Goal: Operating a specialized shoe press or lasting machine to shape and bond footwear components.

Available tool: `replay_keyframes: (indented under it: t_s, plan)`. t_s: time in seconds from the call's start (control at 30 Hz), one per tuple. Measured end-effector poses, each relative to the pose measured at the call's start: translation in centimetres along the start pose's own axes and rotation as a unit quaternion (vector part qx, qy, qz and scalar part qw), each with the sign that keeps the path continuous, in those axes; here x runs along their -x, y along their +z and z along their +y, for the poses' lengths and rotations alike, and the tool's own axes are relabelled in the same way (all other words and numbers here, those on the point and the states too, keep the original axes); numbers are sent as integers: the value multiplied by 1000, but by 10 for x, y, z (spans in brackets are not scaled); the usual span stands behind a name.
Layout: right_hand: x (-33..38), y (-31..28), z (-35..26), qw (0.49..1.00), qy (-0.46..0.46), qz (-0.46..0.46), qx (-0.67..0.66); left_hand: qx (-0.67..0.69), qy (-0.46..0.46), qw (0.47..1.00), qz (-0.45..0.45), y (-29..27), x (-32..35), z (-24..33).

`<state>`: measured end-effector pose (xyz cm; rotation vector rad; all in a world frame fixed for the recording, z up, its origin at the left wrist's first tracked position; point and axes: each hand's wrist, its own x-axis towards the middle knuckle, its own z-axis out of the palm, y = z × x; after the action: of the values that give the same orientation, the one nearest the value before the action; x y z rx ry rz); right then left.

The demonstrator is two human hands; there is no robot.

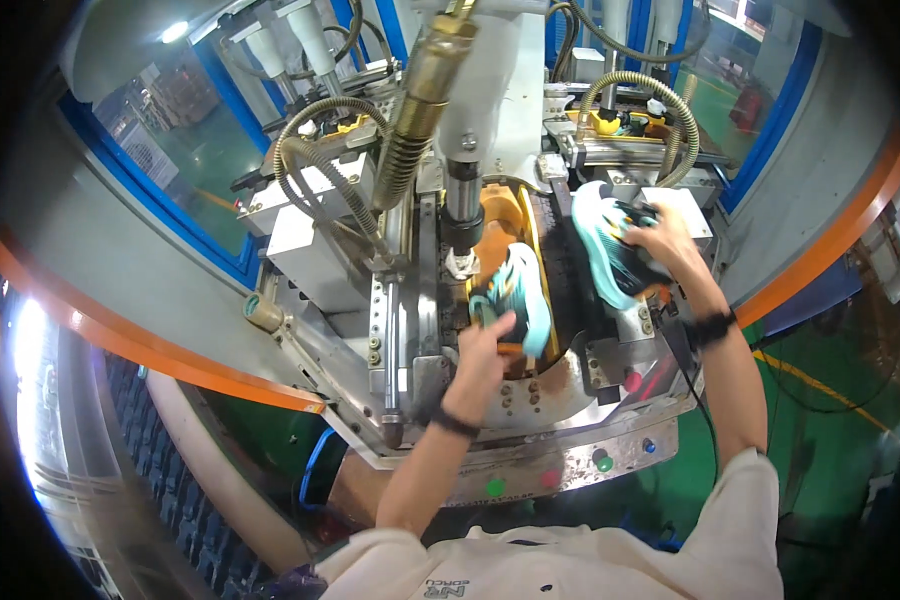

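Note:
My left hand (pixel 483 352) is closed on the near end of a turquoise and black sports shoe (pixel 534 305). That shoe sits low in the yellow-edged well (pixel 500 215) of a press machine, just right of a vertical metal rod (pixel 463 205). To the right and higher, my right hand (pixel 662 240) grips a second turquoise and black shoe (pixel 597 245) by its dark upper. This second shoe is tilted on its side, its pale turquoise sole facing left, over the right side of the machine frame. Some of my fingers are hidden behind the shoes.
A thick brass-coloured spring cylinder (pixel 420 110) slants down left of the rod. Ribbed metal hoses (pixel 310 165) loop on both sides. Coloured buttons (pixel 496 488) line the front panel. Orange-edged curved guards (pixel 160 345) flank the machine. More press stations (pixel 610 125) stand behind.

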<state>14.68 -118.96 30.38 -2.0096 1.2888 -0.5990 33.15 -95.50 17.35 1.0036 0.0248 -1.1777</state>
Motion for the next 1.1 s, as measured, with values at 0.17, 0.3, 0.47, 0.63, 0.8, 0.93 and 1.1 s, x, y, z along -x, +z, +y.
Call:
replay_keyframes:
  t_s: [0.17,0.3,0.47,0.63,0.8,0.93,1.1]
  plan:
    - [-63,136,-49,976,-14,-141,166,-66,46,997,4,-50,166,4]
    - [-58,243,-50,976,-49,-64,201,-96,77,985,123,-101,276,5]
    - [-50,285,-22,980,-99,17,174,23,229,942,245,-118,361,-28]
    - [64,256,-41,937,-348,20,23,83,256,803,532,-122,419,-113]
    - [280,243,10,856,-441,-256,-82,201,239,839,445,-107,429,-159]
    - [327,320,90,803,-508,-311,16,244,227,836,435,-103,447,-205]
    - [332,345,115,802,-495,-334,17,151,247,799,527,-86,497,-239]
